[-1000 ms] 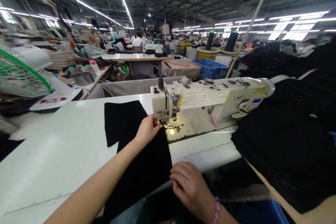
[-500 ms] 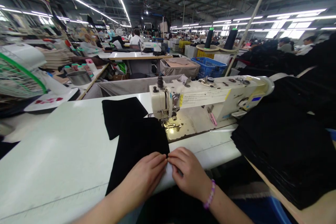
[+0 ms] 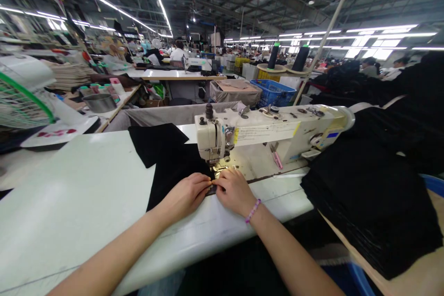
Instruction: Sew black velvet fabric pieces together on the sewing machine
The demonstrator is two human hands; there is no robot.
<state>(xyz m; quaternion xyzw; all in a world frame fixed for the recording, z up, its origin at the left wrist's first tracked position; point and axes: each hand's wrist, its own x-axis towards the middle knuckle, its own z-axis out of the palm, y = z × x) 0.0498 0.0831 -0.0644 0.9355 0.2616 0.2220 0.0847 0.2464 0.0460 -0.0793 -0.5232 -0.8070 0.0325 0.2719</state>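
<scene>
A piece of black fabric (image 3: 176, 166) lies on the pale sewing table (image 3: 104, 194), its right edge at the needle area of a cream sewing machine (image 3: 263, 125). My left hand (image 3: 189, 192) rests on the cloth's near right corner, fingertips pinching its edge. Close against it, my right hand (image 3: 234, 192) pinches the same edge just in front of the presser foot, a beaded bracelet on the wrist. The fingertips of both hands nearly meet, and they hide the corner itself. Part of the fabric spreads out flat behind and left of the machine head.
Pink-handled snips (image 3: 276, 157) lie on the machine bed under the arm. A tall stack of black cloth (image 3: 371, 203) stands at the right. A fan (image 3: 27, 92) and a metal bowl (image 3: 100, 102) are at the left. Thread cones (image 3: 273, 58) stand behind the machine.
Both hands have moved forward, away from me, carrying the fabric's near edge up to the presser foot. The fabric has slid farther along the table beside the machine head.
</scene>
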